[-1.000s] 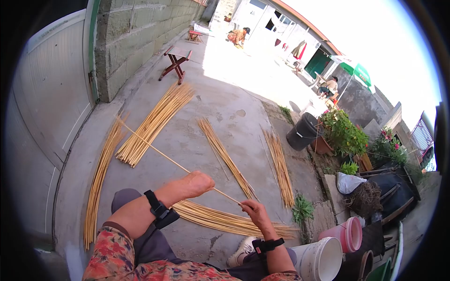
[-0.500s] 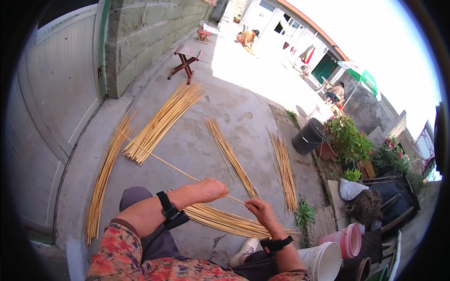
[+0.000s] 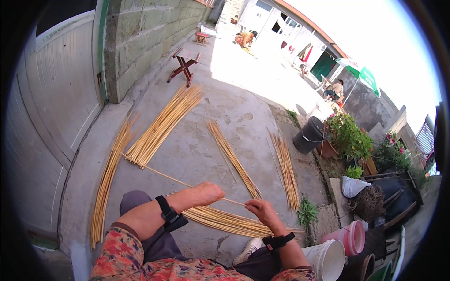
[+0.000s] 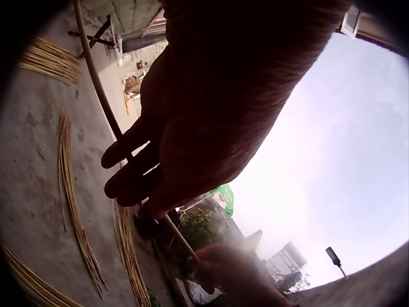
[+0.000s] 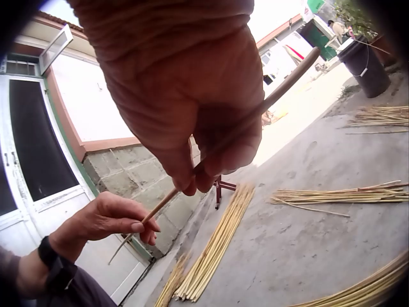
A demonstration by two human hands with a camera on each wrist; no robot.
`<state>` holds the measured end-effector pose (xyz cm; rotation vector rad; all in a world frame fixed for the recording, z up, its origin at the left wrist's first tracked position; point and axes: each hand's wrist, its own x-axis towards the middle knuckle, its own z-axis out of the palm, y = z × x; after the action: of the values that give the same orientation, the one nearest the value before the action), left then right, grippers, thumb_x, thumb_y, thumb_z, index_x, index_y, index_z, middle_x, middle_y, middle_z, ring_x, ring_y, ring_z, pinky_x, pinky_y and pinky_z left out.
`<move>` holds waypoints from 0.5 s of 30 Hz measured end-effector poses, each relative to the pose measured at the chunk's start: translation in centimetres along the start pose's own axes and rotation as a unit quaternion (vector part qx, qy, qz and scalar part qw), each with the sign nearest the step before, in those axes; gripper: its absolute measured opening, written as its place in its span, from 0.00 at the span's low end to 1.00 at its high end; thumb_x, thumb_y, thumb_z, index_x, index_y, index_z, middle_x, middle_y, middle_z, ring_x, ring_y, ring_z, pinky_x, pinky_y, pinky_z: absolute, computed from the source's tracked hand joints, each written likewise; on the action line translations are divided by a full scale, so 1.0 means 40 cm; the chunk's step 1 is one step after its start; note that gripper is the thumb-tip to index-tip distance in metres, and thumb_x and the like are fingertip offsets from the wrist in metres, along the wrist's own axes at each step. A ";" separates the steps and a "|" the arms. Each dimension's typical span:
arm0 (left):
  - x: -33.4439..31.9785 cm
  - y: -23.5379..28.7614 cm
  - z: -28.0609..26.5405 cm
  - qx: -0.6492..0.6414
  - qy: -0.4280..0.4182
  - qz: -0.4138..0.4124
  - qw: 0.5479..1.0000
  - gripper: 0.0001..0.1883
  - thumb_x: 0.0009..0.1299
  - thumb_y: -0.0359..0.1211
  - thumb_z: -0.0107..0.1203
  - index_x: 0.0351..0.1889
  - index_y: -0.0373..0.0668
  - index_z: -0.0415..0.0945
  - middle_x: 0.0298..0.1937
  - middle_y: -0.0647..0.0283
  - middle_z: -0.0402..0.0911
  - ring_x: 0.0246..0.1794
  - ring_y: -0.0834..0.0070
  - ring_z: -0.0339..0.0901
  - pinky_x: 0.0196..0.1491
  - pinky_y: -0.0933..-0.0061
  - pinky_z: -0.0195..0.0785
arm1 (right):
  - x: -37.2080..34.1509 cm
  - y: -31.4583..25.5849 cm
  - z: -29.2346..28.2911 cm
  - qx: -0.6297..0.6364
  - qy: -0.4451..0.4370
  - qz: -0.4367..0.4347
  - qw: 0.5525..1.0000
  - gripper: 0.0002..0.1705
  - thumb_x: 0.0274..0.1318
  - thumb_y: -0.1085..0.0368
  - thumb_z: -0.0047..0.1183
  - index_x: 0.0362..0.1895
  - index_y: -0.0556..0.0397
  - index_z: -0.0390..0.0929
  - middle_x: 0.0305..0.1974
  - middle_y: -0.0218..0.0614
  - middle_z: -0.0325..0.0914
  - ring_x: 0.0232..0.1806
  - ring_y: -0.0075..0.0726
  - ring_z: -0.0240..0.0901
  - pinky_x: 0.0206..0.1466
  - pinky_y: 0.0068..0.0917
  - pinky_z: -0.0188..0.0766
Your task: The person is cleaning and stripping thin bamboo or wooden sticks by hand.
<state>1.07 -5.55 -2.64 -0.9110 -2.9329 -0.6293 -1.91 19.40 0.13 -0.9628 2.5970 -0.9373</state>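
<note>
Both hands grip one thin stalk (image 3: pixel 164 174): the right hand (image 3: pixel 263 210) pinches it between thumb and fingers near its thicker end, while the left hand (image 3: pixel 204 193) holds it with fingers curled. Taking the left hand as the clock's centre in the head view, the stalk runs to ten o'clock. A curved bundle (image 3: pixel 225 220) lies at five; the leftmost bundle (image 3: pixel 111 182) at nine; a slim bundle (image 3: pixel 232 157) between one and two; another bundle (image 3: pixel 286 171) between two and three; a thick bundle (image 3: pixel 166 126) at eleven. Beyond stands a folding stool (image 3: pixel 186 58), near twelve.
</note>
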 end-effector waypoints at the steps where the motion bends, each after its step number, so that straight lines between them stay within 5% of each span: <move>1: -0.001 0.000 0.000 0.003 -0.004 -0.004 1.000 0.07 0.55 0.30 0.45 0.26 0.38 0.73 0.27 0.52 0.76 0.31 0.56 0.75 0.32 0.61 0.68 | 0.001 0.001 0.001 0.006 -0.008 0.007 1.000 0.08 0.50 0.66 0.53 0.33 0.57 0.76 0.27 0.37 0.74 0.29 0.31 0.70 0.33 0.25 0.65; 8: -0.010 -0.008 -0.026 0.003 -0.043 -0.042 0.998 0.07 0.54 0.29 0.45 0.26 0.39 0.75 0.28 0.51 0.77 0.31 0.56 0.76 0.32 0.61 0.68 | 0.008 0.000 0.020 0.032 -0.003 -0.001 0.999 0.09 0.51 0.66 0.53 0.35 0.57 0.76 0.26 0.33 0.73 0.28 0.26 0.67 0.31 0.23 0.64; 10: -0.014 -0.014 -0.032 0.014 -0.021 -0.054 0.998 0.07 0.53 0.28 0.46 0.26 0.39 0.74 0.27 0.51 0.76 0.31 0.56 0.76 0.31 0.61 0.68 | 0.010 -0.007 0.017 0.053 -0.027 0.060 0.996 0.09 0.50 0.67 0.52 0.35 0.57 0.76 0.30 0.42 0.75 0.33 0.37 0.72 0.37 0.27 0.67; 15: -0.030 -0.022 -0.063 0.025 -0.011 -0.063 0.998 0.07 0.53 0.27 0.46 0.26 0.38 0.74 0.27 0.51 0.76 0.30 0.56 0.76 0.31 0.61 0.69 | 0.020 -0.001 0.022 0.076 -0.030 0.072 0.994 0.09 0.50 0.67 0.52 0.35 0.58 0.75 0.30 0.41 0.75 0.33 0.36 0.72 0.37 0.26 0.66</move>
<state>1.31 -7.84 -0.80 -0.7386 -3.0288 -0.5494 -2.15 18.43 -0.53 -0.7411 2.4659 -1.0345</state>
